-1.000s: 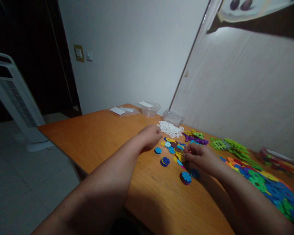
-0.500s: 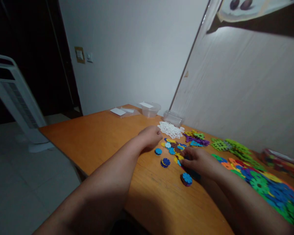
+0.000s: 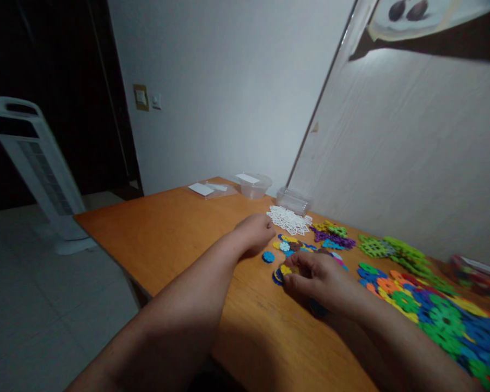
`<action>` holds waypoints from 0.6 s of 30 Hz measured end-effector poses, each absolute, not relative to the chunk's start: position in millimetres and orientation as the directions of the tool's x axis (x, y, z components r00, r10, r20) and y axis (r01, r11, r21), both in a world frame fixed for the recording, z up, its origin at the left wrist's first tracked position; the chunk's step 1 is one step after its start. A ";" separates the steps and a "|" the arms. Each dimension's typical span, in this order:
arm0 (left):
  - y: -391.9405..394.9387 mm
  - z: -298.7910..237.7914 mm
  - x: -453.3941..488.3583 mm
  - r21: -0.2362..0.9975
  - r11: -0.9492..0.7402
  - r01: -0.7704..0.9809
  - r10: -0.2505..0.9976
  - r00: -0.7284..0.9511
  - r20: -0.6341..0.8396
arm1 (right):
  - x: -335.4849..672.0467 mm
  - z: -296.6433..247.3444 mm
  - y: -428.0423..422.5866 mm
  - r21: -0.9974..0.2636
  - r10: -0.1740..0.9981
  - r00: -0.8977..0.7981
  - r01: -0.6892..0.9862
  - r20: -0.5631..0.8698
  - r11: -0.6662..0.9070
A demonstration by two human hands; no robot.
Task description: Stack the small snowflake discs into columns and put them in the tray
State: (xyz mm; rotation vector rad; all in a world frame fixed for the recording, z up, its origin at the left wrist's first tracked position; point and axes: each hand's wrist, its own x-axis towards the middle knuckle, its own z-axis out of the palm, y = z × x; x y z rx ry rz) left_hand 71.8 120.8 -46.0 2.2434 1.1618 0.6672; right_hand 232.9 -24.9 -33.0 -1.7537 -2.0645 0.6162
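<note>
My right hand (image 3: 316, 275) pinches a yellow flower-shaped disc (image 3: 285, 269) between thumb and fingertips, right at a small stack of dark blue and yellow discs (image 3: 276, 277). My left hand (image 3: 256, 233) is closed in a loose fist on the table, left of the white lattice pieces (image 3: 289, 219); whatever it may hold is hidden. A light blue disc stack (image 3: 268, 257) sits just below it. Between the hands lies a mixed pile of small discs (image 3: 288, 246), blue, yellow and brown, partly covered by my right hand. Another dark stack (image 3: 317, 308) shows under my right wrist.
Large coloured flower discs (image 3: 445, 316) spread along the right. Behind them lie green lattice pieces (image 3: 396, 251) and purple ones (image 3: 337, 239). Clear tubs (image 3: 255, 188) and a flat plastic bag (image 3: 212, 189) stand at the wooden table's (image 3: 167, 228) back edge, near the wall.
My right hand has moved left from the mixed pile to the dark blue stack, bringing a yellow disc. My left hand stays closed in its place; the view has shifted slightly.
</note>
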 end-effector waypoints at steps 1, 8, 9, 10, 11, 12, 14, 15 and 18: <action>120.8 -46.1 72.0 0.644 -0.495 0.583 0.841 0.508 0.186 | 230.0 -33.6 -24.6 -0.526 0.986 -0.164 0.839 -0.003 0.138; 125.0 -48.3 73.0 0.601 -0.544 0.585 0.816 0.536 0.216 | 246.4 -29.5 -23.3 -0.636 0.997 -0.076 0.770 0.002 0.060; 125.9 -48.9 73.3 0.597 -0.544 0.590 0.818 0.532 0.219 | 253.7 -28.0 -22.9 -0.661 0.999 -0.046 0.750 -0.012 0.027; 126.7 -49.5 73.5 0.594 -0.542 0.595 0.820 0.528 0.219 | 261.5 -26.6 -22.4 -0.664 1.000 -0.022 0.748 -0.023 0.001; 127.3 -50.1 73.8 0.592 -0.540 0.598 0.822 0.525 0.219 | 269.3 -25.6 -21.9 -0.643 1.000 -0.011 0.766 -0.029 -0.011; 127.7 -50.6 74.0 0.593 -0.538 0.600 0.823 0.525 0.215 | 276.6 -25.0 -21.4 -0.591 1.000 -0.006 0.807 -0.028 -0.012; 127.6 -51.0 74.2 0.599 -0.533 0.597 0.824 0.528 0.207 | 288.2 -25.1 -21.0 -0.491 0.999 -0.007 0.871 -0.035 -0.011; 127.3 -51.0 74.1 0.604 -0.531 0.595 0.824 0.529 0.203 | 292.2 -25.4 -21.2 -0.456 0.999 -0.004 0.890 -0.041 -0.015; 125.6 -50.2 73.3 0.622 -0.518 0.588 0.830 0.521 0.199 | 298.4 -25.1 -22.5 -0.414 0.998 0.032 0.909 -0.048 -0.049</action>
